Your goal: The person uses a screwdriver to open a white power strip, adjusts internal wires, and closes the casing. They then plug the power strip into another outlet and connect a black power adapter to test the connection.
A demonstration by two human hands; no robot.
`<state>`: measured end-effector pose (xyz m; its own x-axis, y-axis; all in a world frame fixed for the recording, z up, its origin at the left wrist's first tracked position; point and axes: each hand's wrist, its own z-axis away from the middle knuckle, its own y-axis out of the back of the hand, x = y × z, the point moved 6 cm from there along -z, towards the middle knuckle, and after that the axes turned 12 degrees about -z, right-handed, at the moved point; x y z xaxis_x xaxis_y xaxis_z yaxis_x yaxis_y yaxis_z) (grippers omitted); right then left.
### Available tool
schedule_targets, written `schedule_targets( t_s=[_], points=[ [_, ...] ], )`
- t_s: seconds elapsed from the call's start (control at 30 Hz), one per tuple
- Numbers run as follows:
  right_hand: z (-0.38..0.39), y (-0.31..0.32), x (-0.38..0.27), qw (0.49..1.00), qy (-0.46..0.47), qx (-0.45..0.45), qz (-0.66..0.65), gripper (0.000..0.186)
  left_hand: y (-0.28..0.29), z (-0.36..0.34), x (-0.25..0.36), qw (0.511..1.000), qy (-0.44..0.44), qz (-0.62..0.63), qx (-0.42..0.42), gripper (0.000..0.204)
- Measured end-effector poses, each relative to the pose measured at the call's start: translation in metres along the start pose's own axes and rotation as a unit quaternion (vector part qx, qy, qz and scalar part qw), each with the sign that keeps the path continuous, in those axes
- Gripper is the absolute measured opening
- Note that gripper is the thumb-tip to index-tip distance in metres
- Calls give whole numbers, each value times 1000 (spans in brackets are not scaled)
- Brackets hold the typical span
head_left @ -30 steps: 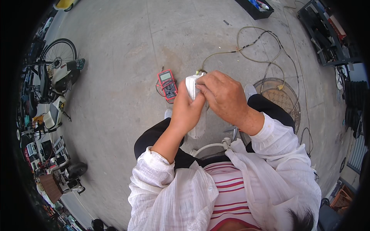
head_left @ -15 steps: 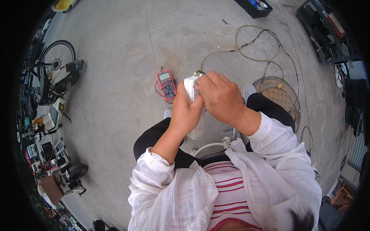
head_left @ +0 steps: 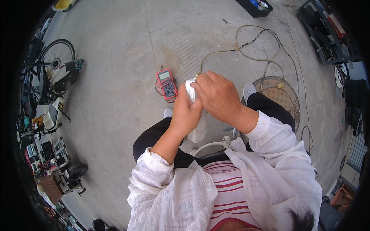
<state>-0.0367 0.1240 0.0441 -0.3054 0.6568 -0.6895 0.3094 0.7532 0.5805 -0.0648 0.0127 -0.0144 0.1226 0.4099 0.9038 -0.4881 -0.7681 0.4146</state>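
A small white block (head_left: 190, 89) with a yellow-green cable at its top is held in both hands in front of me. My left hand (head_left: 186, 109) is closed on it from the left, thumb along its near side. My right hand (head_left: 219, 98) is closed over its right and top, fingers bent onto it and covering much of it. Beyond my left hand lies a red-framed multimeter (head_left: 167, 83) with coiled leads on the concrete floor. A long looped cable (head_left: 254, 60) runs from the block across the floor to the right. Some metal tool (head_left: 231, 131) below my right hand is mostly hidden.
Parked bikes and scooters (head_left: 59, 84) line the left side. A round manhole cover (head_left: 282, 96) is beside my right foot (head_left: 248, 91). A black tray (head_left: 254, 11) with items is at the top, a dark metal rack (head_left: 316, 34) at upper right, wicker baskets and cluttered things at the rims.
My right hand has shifted slightly left and its fingers now cover more of the white block's top. My left hand stays closed on the block with little movement.
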Motion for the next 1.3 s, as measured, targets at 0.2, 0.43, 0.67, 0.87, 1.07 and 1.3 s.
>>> schedule_targets(
  t_s=[0.2, 0.43, 0.67, 0.87, 1.07, 1.3],
  points=[
    [1, -2, 3, 1000, -15, -1, 1, 20, 0, 1, 1, 1000, 14, 22, -17, 35],
    [-3, 13, 12, 989, -84, 3, -120, 27, -4, -1, 4, 987, 61, 127, -73, 34],
    [-5, 35, 24, 968, -147, 33, -199, 31, -7, 2, 2, 961, 126, 214, -121, 33],
    [-7, 46, 32, 964, -159, 69, -202, 30, -3, 6, 8, 935, 173, 279, -133, 39],
    [-8, 44, 60, 967, -197, 61, -148, 34, 17, 5, 4, 923, 215, 312, -74, 46],
    [37, -40, 212, 944, -321, -64, 24, 34, 44, 7, -5, 924, 192, 329, -28, 50]
  ],
)
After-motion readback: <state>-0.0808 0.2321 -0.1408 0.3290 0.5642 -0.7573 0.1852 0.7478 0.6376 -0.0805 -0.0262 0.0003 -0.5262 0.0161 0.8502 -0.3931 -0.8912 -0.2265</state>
